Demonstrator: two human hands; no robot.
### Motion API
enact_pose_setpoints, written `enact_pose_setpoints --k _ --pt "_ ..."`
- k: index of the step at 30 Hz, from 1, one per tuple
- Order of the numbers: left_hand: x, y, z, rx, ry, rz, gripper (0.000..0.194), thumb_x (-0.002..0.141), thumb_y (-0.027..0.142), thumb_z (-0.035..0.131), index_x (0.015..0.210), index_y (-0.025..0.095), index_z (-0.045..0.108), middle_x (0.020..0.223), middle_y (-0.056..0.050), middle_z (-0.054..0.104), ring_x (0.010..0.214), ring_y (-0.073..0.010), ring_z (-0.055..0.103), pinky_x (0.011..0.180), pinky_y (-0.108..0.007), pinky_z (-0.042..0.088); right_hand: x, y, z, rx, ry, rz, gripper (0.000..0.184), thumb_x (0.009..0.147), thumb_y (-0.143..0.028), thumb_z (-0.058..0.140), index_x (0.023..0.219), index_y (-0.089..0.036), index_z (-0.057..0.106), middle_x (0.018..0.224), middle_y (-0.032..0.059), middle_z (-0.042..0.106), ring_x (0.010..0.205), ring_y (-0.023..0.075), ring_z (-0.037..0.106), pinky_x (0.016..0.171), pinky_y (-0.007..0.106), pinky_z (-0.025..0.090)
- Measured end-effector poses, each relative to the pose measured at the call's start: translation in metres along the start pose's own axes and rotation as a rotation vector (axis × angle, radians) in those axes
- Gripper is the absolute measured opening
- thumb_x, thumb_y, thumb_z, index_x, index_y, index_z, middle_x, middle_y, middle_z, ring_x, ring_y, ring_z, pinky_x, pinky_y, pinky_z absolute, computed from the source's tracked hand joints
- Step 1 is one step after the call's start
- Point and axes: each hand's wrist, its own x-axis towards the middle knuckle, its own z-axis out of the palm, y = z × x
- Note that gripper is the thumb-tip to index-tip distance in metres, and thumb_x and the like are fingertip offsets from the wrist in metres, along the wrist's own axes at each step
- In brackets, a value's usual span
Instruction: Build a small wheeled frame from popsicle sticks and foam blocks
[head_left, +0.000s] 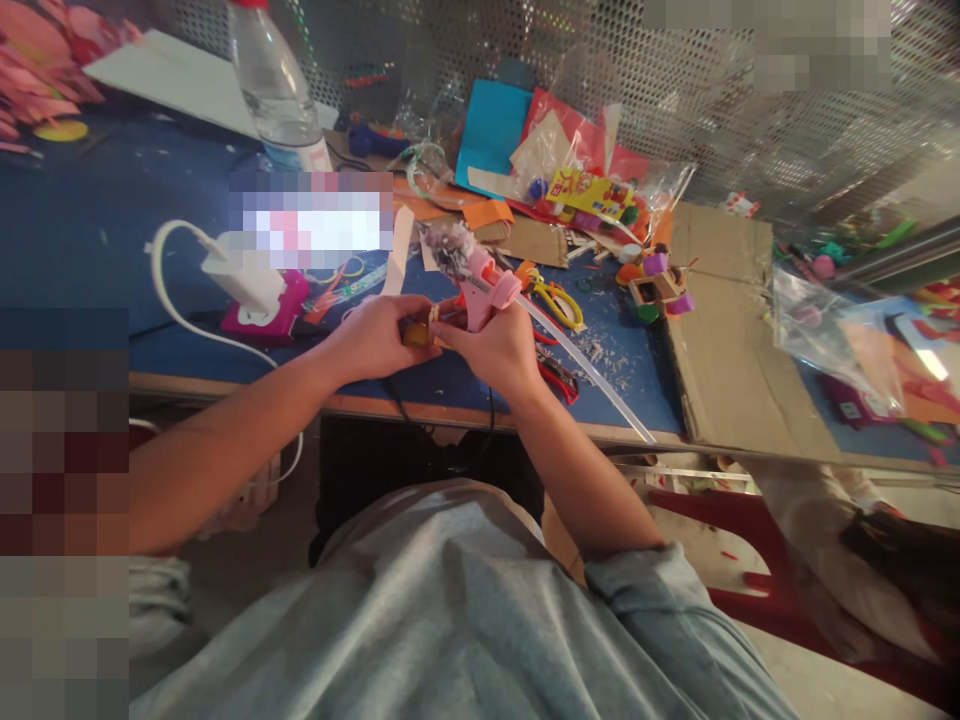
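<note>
My right hand point(504, 350) is wrapped round the handle of a pink hot glue gun point(491, 288). A long translucent glue stick point(592, 374) juts from the gun's back, slanting down to the right toward the table edge. Grey-white fluff or clumped material point(452, 248) shows by the front of the gun; what it is I cannot tell. My left hand point(379, 335) is closed on a small yellow piece point(417, 334), its fingertips close to those of my right hand. Its kind is partly hidden by the fingers. Yellow-handled scissors point(559, 303) lie just right of the gun.
A pink and white power adapter point(259, 300) with a white cable lies left, below a water bottle point(277, 95). Red-handled pliers point(557, 378) rest near the front edge. A small block model point(657, 283) stands beside flat cardboard point(739, 340). Craft packets point(592, 192) lie behind.
</note>
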Motion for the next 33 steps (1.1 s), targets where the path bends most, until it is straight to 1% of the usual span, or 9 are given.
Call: enact_pose_setpoints --k 4,8,13,21,24,27,29,31,33 --pt "0.0 -0.001 0.0 -0.009 0.01 -0.005 0.045 0.078 0.057 0.083 0.105 0.021 0.084 0.081 -0.001 0.076 0.072 -0.0181 0.059 0.072 -0.031 0.041 0.0 0.0 0.001 0.008 -0.001 -0.006 0.015 0.085 -0.032 0.094 0.096 -0.025 0.087 0.101 0.0036 0.092 0.094 0.0303 0.089 0.095 0.049 0.072" --pt "0.001 -0.003 0.002 -0.02 0.003 -0.004 0.042 0.076 0.055 0.084 0.101 0.021 0.083 0.081 0.0 0.074 0.071 -0.0172 0.057 0.073 -0.031 0.041 -0.001 -0.001 0.0 0.008 0.011 -0.004 0.015 0.084 -0.033 0.095 0.094 -0.025 0.087 0.099 0.0035 0.092 0.093 0.0308 0.088 0.097 0.05 0.072" --pt "0.001 -0.002 0.003 -0.015 0.01 0.0 0.039 0.077 0.054 0.082 0.099 0.021 0.082 0.078 0.0 0.073 0.07 -0.018 0.056 0.071 -0.031 0.04 -0.002 -0.003 0.0 0.009 0.004 -0.021 0.013 0.085 -0.032 0.094 0.094 -0.025 0.087 0.098 0.0033 0.092 0.095 0.0294 0.088 0.1 0.049 0.073" --pt "0.0 0.0 0.003 -0.009 0.015 -0.008 0.038 0.077 0.054 0.081 0.097 0.021 0.082 0.077 0.0 0.073 0.071 -0.0184 0.057 0.07 -0.032 0.039 -0.002 -0.005 0.001 -0.007 0.011 0.007 0.012 0.085 -0.032 0.093 0.093 -0.025 0.087 0.098 0.0034 0.092 0.094 0.0298 0.087 0.095 0.049 0.072" --pt "0.0 0.0 0.003 -0.02 0.015 -0.009 0.039 0.077 0.054 0.081 0.098 0.021 0.083 0.079 0.0 0.075 0.071 -0.0182 0.058 0.071 -0.032 0.041 -0.003 -0.007 -0.001 -0.014 0.026 0.014 0.017 0.085 -0.035 0.095 0.095 -0.024 0.087 0.099 0.0044 0.092 0.094 0.03 0.088 0.095 0.048 0.072" --pt "0.0 0.001 0.003 -0.051 0.005 0.001 0.04 0.078 0.052 0.082 0.103 0.021 0.086 0.085 -0.001 0.079 0.075 -0.0197 0.064 0.075 -0.032 0.046 -0.003 -0.006 -0.007 -0.006 0.043 0.037 0.024 0.085 -0.041 0.097 0.099 -0.024 0.088 0.101 0.0054 0.092 0.099 0.032 0.088 0.1 0.051 0.071" --pt "0.0 0.002 0.003 -0.068 -0.002 0.007 0.038 0.078 0.048 0.082 0.104 0.021 0.086 0.089 -0.002 0.082 0.079 -0.021 0.068 0.079 -0.033 0.05 -0.003 -0.004 -0.015 0.001 0.071 0.043 0.025 0.085 -0.041 0.098 0.101 -0.024 0.088 0.101 0.0058 0.092 0.099 0.0327 0.088 0.102 0.054 0.071" --pt "0.0 0.003 0.003 -0.08 -0.01 0.011 0.035 0.078 0.044 0.082 0.104 0.021 0.086 0.092 -0.003 0.083 0.081 -0.0213 0.07 0.082 -0.033 0.052 -0.005 -0.001 -0.025 0.013 0.126 0.024 0.024 0.083 -0.039 0.099 0.099 -0.025 0.088 0.101 0.0059 0.091 0.096 0.032 0.088 0.099 0.054 0.073" --pt "0.001 0.002 0.003 -0.091 -0.026 0.018 0.037 0.079 0.044 0.083 0.108 0.021 0.085 0.096 -0.004 0.083 0.083 -0.0211 0.071 0.084 -0.033 0.054 -0.008 0.002 -0.036 0.014 0.191 0.017 0.025 0.079 -0.039 0.1 0.097 -0.025 0.088 0.098 0.0058 0.091 0.09 0.0308 0.087 0.09 0.052 0.074"
